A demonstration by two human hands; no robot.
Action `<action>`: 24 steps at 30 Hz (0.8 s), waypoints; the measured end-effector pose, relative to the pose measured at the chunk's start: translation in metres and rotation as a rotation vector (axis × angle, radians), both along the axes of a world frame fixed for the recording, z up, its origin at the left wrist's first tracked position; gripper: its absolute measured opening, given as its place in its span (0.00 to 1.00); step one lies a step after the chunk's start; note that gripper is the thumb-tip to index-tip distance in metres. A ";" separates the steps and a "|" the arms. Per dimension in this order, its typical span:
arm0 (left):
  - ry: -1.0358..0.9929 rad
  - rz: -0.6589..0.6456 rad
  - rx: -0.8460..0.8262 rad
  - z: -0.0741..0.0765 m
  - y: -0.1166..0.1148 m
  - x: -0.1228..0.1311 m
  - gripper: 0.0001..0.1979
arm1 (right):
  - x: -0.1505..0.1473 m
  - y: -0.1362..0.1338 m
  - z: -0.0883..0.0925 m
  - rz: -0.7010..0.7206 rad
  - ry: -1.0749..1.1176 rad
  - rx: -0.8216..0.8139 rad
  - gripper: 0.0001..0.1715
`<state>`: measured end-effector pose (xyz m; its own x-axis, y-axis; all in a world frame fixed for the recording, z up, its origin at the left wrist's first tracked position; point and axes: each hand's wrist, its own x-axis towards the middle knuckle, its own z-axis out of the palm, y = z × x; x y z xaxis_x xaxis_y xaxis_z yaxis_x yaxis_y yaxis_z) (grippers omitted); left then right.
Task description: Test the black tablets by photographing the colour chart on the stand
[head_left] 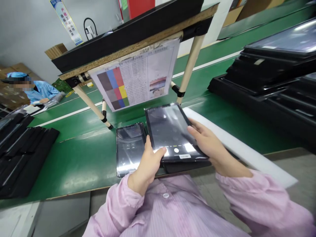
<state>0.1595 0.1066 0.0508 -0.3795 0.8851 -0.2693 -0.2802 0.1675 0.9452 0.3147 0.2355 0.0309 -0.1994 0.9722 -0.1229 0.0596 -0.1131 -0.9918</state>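
Note:
A tablet (170,128) with a dark glossy screen and a small white label is held up between my two hands. My left hand (149,161) grips its lower left corner, thumb over the screen's bottom edge. On the right edge, my right hand (208,141) closes around the side with its thumb near the front; its other fingers are partly hidden behind. Another tablet (129,148) lies on the green bench just left of my left hand. Below the held tablet, a dark flat thing (182,167) shows only in part.
A raised shelf (138,36) on pipe legs carries a printed chart (138,72). Black trays with tablets are stacked at right (266,75) and left (27,154). A long white foam strip (242,151) lies right of my hands. A person in blue (41,90) sits far left.

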 end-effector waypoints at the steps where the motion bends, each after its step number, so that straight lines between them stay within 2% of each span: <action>1: 0.109 0.019 0.063 -0.001 -0.007 -0.002 0.44 | -0.003 -0.007 0.001 0.013 0.079 0.093 0.38; 3: 0.343 0.092 0.187 -0.003 -0.021 -0.007 0.45 | -0.012 -0.021 0.006 0.057 0.247 0.283 0.41; 5: 0.582 0.217 0.272 -0.004 -0.034 -0.014 0.46 | -0.025 -0.030 0.011 0.105 0.372 0.384 0.38; 8: 0.846 0.350 0.305 -0.005 -0.046 -0.026 0.48 | -0.048 -0.034 0.020 0.186 0.495 0.316 0.32; 12: 1.085 0.432 0.260 -0.006 -0.052 -0.039 0.55 | -0.074 -0.030 0.023 0.353 0.547 0.135 0.37; 16: 1.213 0.463 0.182 -0.004 -0.052 -0.045 0.61 | -0.087 -0.024 0.019 0.381 0.552 0.102 0.40; 24: 1.245 0.482 0.117 -0.004 -0.051 -0.045 0.62 | -0.092 -0.019 0.010 0.402 0.587 0.095 0.37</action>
<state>0.1143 0.0551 0.0464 -0.5935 0.5885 0.5491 0.7639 0.1971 0.6145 0.2228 0.2162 0.0405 -0.5519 0.8106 0.1956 -0.4676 -0.1066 -0.8775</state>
